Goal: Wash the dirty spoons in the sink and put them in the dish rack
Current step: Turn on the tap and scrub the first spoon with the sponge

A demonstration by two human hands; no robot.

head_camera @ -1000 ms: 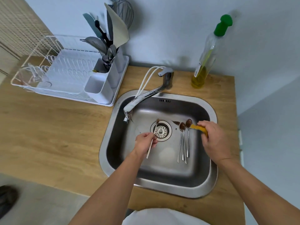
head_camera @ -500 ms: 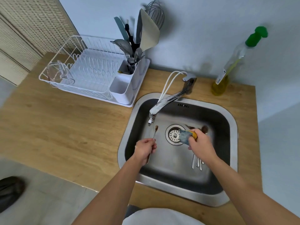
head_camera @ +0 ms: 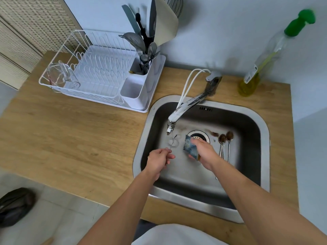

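A white dish rack [head_camera: 99, 80] sits far left; in the sink [head_camera: 265, 138], our left hand [head_camera: 160, 160] pinches a spoon [head_camera: 172, 142] under the faucet [head_camera: 185, 110], our right hand [head_camera: 206, 152] grips a sponge [head_camera: 190, 146] (dirty spoons [head_camera: 224, 144] lie right).

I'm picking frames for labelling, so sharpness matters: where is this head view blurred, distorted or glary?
Head view: wide-angle bending bows the counter edge and sink; motion blur smears the soap bottle cap and the spoon in the left hand; the sponge in the right hand is soft; lighting is even, with only mild sheen on the faucet.
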